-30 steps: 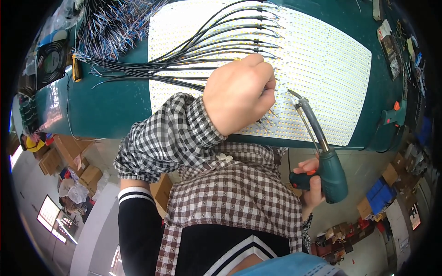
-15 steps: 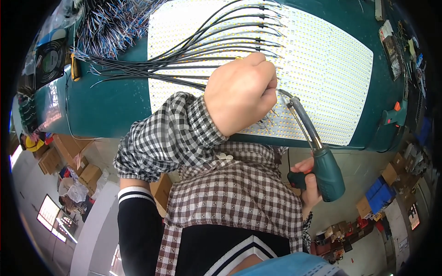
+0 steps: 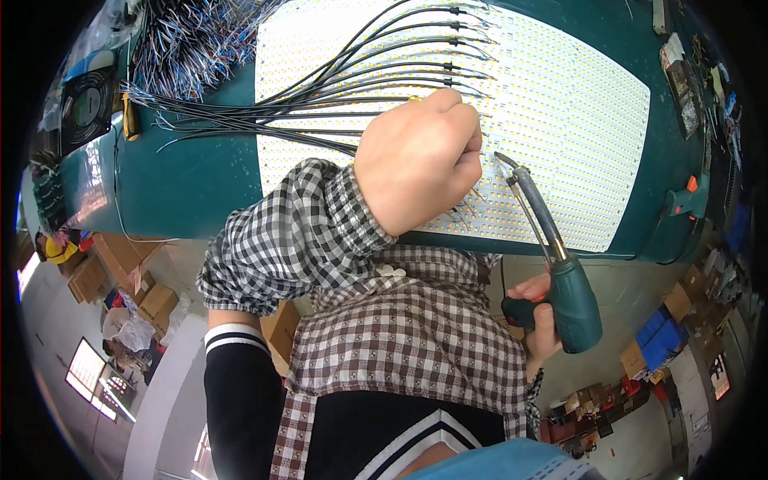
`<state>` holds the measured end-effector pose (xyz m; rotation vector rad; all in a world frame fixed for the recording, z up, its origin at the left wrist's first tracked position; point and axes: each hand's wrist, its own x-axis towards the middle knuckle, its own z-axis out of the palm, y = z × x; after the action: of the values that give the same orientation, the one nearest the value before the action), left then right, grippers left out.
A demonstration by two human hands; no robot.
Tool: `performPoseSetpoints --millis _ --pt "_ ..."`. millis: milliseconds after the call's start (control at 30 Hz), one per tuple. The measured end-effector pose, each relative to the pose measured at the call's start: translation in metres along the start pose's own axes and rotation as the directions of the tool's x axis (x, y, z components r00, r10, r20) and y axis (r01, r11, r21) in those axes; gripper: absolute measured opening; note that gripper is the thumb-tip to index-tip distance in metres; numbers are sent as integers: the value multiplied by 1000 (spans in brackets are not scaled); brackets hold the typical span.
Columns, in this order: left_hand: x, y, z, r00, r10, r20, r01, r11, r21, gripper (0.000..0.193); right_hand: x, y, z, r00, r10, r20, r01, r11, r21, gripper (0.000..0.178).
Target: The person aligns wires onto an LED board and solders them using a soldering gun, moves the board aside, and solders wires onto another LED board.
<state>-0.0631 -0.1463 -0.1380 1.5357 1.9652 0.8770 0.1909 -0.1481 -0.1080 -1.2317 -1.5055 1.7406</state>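
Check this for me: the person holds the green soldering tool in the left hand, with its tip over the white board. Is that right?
Not quite: the head view shows the green soldering tool in the right hand, not the left hand. Its tip is over the white board, as you say.

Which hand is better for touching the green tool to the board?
Probably the right hand: it holds the green tool, tip over the white board. The left hand is over black cables.
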Motion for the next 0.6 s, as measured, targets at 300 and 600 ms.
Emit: performPoseSetpoints --millis 300,600 --pt "-2 1 0 988 128 -89 -117 986 122 11 2 -6 2 996 41 -83 -32 994 104 32" --pt "-28 11 -27 990 57 127 -70 993 100 14 8 4 -13 996 -89 -9 90 993 80 55"
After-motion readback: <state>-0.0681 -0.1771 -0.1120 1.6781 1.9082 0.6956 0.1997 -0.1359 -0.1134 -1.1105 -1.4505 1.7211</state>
